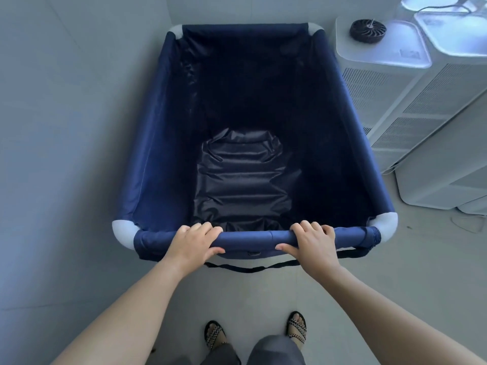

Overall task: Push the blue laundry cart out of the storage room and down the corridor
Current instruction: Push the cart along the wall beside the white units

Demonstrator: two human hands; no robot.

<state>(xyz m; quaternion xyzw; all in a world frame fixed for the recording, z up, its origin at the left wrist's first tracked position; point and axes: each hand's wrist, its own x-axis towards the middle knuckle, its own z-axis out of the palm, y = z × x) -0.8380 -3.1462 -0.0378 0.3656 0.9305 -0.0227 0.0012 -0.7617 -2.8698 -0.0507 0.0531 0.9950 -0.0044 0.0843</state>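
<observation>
The blue laundry cart (pixel 147 143) fills the middle of the view, a deep navy fabric bin with white corner pieces and nothing inside but wrinkled lining. Its near rim bar runs across just in front of me. My left hand (pixel 193 242) is wrapped over the left part of that bar, fingers curled over the top and thumb underneath. On the right part of the same bar my right hand (pixel 311 239) holds on the same way. A black strap (pixel 250 268) hangs below the bar.
A pale wall (pixel 66 114) runs close along the cart's left side and meets another wall behind it. White vented appliances (pixel 390 96) stand right of the cart, a small black fan (pixel 367 30) on one. Tiled floor (pixel 395 259) lies around my sandalled feet.
</observation>
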